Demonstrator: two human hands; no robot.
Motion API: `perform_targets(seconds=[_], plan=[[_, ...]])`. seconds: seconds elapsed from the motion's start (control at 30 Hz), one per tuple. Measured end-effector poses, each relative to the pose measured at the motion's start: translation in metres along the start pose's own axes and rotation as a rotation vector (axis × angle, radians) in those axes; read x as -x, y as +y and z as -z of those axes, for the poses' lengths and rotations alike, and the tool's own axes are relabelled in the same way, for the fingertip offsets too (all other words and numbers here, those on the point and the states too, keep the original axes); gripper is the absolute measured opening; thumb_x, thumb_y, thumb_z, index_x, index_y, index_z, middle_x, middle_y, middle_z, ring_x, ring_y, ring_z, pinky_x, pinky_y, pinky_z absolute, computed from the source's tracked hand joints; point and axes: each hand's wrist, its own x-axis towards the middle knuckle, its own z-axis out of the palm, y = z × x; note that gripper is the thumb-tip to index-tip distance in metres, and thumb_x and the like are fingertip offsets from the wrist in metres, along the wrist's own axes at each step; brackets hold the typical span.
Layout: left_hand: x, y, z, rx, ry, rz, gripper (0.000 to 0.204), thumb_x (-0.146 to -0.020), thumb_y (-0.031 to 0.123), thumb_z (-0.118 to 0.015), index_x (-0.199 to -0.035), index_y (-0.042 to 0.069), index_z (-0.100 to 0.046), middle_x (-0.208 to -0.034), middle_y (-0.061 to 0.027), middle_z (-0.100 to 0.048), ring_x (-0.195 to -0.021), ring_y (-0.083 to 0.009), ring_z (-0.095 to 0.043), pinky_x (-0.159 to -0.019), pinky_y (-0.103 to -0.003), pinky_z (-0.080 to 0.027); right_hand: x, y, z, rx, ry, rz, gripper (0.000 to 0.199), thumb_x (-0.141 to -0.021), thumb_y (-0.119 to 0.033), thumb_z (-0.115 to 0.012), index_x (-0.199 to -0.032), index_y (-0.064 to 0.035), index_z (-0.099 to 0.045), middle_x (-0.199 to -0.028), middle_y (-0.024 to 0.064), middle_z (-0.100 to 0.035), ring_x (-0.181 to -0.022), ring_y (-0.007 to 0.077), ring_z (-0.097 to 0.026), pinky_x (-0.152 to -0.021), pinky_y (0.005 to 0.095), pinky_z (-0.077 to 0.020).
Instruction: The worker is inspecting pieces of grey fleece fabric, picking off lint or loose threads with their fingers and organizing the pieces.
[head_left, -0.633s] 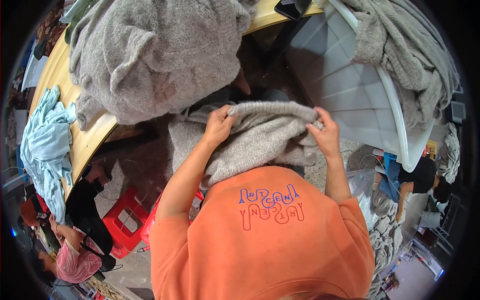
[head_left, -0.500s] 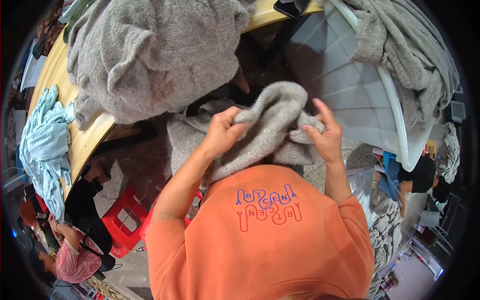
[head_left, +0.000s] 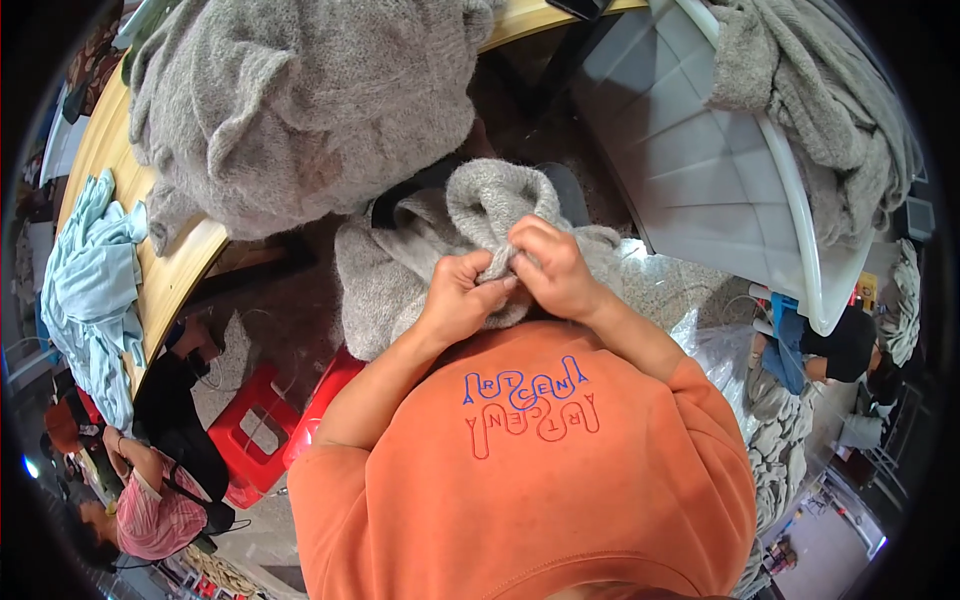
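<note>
A grey-beige knitted garment (head_left: 385,285) lies bunched over my lap. My left hand (head_left: 466,292) pinches a fold of it between thumb and fingers. Right beside it, my right hand (head_left: 550,265) grips the same fold, so the two hands nearly touch. Above them the knit rises in a rounded loop (head_left: 500,195). Which part of the garment is pinched, I cannot tell, as the fingers cover it.
A big heap of grey knitwear (head_left: 310,110) covers the wooden table (head_left: 185,260) ahead left. Pale blue cloth (head_left: 92,280) hangs over its edge. At right stands a whitish plastic bin (head_left: 690,150) with knitwear (head_left: 815,120) over its rim. Red stools (head_left: 250,430) and a seated person (head_left: 155,500) are left.
My right hand has moved left and down to meet my left hand at the garment. The stretch of knit held between them has closed into an upright loop.
</note>
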Motion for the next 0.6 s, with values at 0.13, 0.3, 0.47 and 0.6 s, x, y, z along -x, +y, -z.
perform_targets(seconds=[0.13, 0.3, 0.47, 0.6], plan=[[-0.001, 0.007, 0.000, 0.186, 0.051, 0.020, 0.007, -0.082, 0.000, -0.061, -0.085, 0.001, -0.066, -0.070, 0.0039, -0.059, -0.058, -0.0010, -0.046, -0.049, -0.018, -0.036, 0.001, 0.010, 0.004, -0.089, 0.021, -0.019, 0.010, -0.074, 0.003, -0.058, -0.084, 0.0022, -0.055, -0.081, 0.0110, -0.056, -0.072, 0.0241, -0.056, -0.063, 0.0316, -0.0448], [-0.005, 0.020, 0.010, 0.237, 0.150, 0.011, 0.007, -0.079, 0.001, -0.062, -0.085, 0.002, -0.066, -0.069, 0.0024, -0.060, -0.054, -0.0028, -0.049, -0.047, -0.019, -0.037, 0.010, 0.012, 0.017, 0.066, 0.064, -0.080, 0.021, -0.077, 0.004, -0.056, -0.098, 0.0023, -0.059, -0.097, 0.0125, -0.059, -0.088, 0.0200, -0.057, -0.075, 0.0273, -0.0455], [-0.005, 0.012, 0.037, 0.423, 0.135, 0.000, 0.010, -0.078, 0.003, -0.063, -0.087, 0.000, -0.064, -0.080, -0.0030, -0.065, -0.071, -0.0103, -0.060, -0.067, -0.025, -0.048, 0.027, 0.033, 0.033, -0.321, 0.176, -0.468, 0.031, -0.072, 0.010, -0.056, -0.102, 0.0018, -0.060, -0.095, 0.0017, -0.061, -0.084, 0.0071, -0.057, -0.071, 0.0205, -0.0457], [0.004, 0.059, 0.070, 0.417, 0.359, -0.152, 0.021, -0.081, 0.005, -0.060, -0.101, -0.001, -0.059, -0.099, -0.0093, -0.063, -0.089, -0.0177, -0.061, -0.080, -0.032, -0.049, 0.042, 0.047, 0.046, -0.492, 0.059, -0.590, 0.028, -0.073, 0.010, -0.056, -0.098, -0.0006, -0.061, -0.092, 0.0010, -0.062, -0.084, 0.0071, -0.057, -0.073, 0.0220, -0.0471]])
